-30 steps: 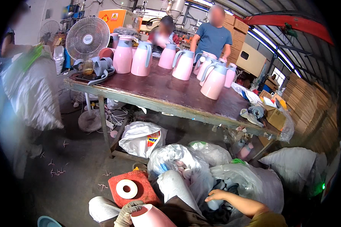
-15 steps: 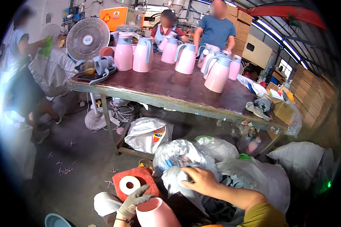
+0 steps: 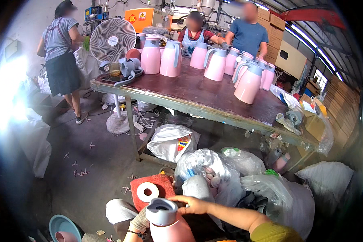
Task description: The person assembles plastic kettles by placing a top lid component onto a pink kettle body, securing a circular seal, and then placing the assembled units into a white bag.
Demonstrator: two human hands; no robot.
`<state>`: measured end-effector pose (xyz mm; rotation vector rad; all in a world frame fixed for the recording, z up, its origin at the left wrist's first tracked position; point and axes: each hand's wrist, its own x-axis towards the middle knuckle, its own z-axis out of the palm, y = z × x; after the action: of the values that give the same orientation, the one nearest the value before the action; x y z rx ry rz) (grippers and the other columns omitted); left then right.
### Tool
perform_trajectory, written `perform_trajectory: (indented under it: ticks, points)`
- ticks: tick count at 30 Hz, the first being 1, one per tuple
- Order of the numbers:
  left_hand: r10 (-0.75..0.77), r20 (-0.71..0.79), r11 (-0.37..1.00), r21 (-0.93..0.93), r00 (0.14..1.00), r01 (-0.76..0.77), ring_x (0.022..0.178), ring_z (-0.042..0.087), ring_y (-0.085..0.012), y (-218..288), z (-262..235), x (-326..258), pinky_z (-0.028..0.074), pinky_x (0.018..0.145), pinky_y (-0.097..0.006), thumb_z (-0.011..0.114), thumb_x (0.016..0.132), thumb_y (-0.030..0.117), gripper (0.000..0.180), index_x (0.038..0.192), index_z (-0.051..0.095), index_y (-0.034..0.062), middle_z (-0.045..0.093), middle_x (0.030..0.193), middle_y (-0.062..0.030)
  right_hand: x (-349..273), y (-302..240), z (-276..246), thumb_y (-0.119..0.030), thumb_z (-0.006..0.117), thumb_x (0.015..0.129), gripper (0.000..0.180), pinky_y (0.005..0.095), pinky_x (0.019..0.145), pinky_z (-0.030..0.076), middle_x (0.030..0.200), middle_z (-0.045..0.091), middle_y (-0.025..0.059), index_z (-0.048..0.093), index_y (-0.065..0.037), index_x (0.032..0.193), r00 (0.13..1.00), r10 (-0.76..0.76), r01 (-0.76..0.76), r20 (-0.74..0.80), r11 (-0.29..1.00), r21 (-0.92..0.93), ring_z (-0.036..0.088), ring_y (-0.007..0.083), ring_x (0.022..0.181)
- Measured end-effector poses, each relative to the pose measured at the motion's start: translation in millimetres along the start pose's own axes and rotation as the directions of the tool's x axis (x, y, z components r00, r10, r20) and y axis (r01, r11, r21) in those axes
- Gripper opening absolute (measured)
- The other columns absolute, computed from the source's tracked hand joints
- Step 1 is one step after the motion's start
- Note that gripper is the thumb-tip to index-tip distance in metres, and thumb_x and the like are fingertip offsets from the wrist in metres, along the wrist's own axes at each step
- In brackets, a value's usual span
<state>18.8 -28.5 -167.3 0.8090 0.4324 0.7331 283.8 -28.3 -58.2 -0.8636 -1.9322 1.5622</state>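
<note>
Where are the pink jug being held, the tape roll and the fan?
pink jug [image 3: 171, 230], head view, on its pink shoulder
tape roll [image 3: 147, 192], head view, on its white ring
fan [image 3: 112, 39], head view, on its grille centre

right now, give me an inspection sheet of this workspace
surface: long dark workbench, worn top
job's things: pink jug with grey lid at the lower edge; more pink jugs on the bench
clutter: plastic bags under the bench, tape roll on a red stool, scraps on the floor
grippers: left hand, gloved, beside the jug body; right hand, bare, at the lid
cables: white cords under the bench
surroundings: fan, cardboard boxes, three other people
</note>
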Motion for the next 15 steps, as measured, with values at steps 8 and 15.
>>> perform_trajectory:
  ticks: [8, 15]
  points:
    - [-0.101, 0.043, 0.987, 0.133, 0.994, 0.094, 0.102, 0.06, -0.0154, -12, -23, 9, 0.05, 0.089, -0.03, 0.063, 0.089, 0.01, 0.028, 0.117, 0.061, 0.0043, 0.064, 0.117, -0.0046, -30, 47, 30, -0.017, 0.057, 0.096, 0.052, 0.0299, 0.106, 0.036, 0.143, 0.043, 0.0078, 0.039, -0.002, 0.143, 0.982, 0.156, -0.12, -0.102, 0.948, 0.294, 0.043, 0.0157, 0.128]
    - [-0.307, -0.115, 0.907, -0.335, 0.945, 0.254, 0.109, 0.059, -0.0221, 16, 30, 2, 0.045, 0.099, -0.03, 0.061, 0.087, 0.004, 0.037, 0.122, 0.056, -0.0046, 0.062, 0.119, -0.0118, -18, 53, -30, -0.018, 0.054, 0.098, 0.02, 0.0242, 0.051, 0.039, 0.084, 0.055, 0.0017, 0.057, -0.006, 0.113, 0.775, 0.42, 0.081, -0.472, 0.675, 0.733, 0.046, 0.008, 0.059]
